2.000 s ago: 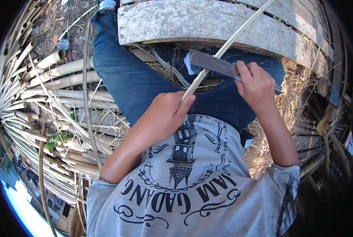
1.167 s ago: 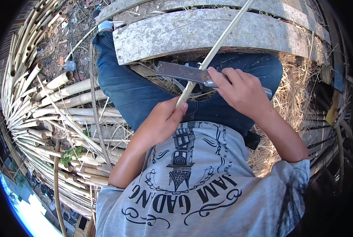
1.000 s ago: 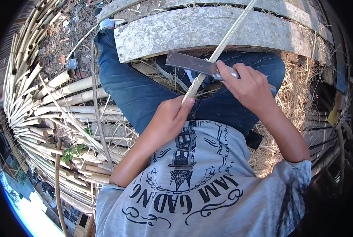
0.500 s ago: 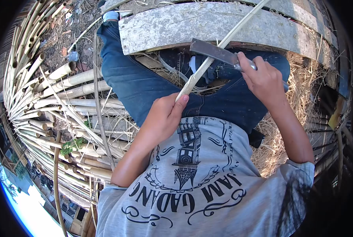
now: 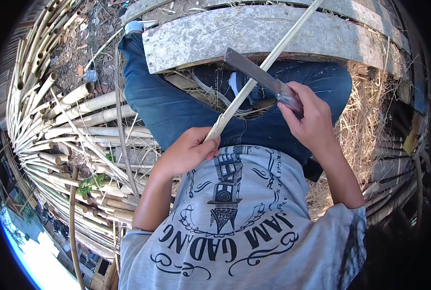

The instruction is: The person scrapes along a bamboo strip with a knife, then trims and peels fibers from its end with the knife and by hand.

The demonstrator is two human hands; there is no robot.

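Observation:
My left hand (image 5: 194,149) is closed around the near end of a long, pale bamboo strip (image 5: 245,90). The strip slants up and to the right, passing over my lap and across a weathered wooden board (image 5: 196,44). In my right hand (image 5: 312,115) is a knife (image 5: 256,74) with a broad, dark blade pointing to the upper left. The blade crosses the strip near its middle; whether its edge bites into it I cannot tell. My fingers wrap around the handle and hide most of it.
Many cut bamboo poles (image 5: 80,116) are stacked along the left. Dry shavings (image 5: 362,128) cover the ground at right. The board lies just beyond my jeans-clad legs (image 5: 172,101), with a shoe (image 5: 205,82) beneath me. A thin upright stick (image 5: 120,121) stands near my left knee.
The knife has shifted slightly toward me and to the left, its handle tilting lower. My left hand has moved a little down and left with the strip's end.

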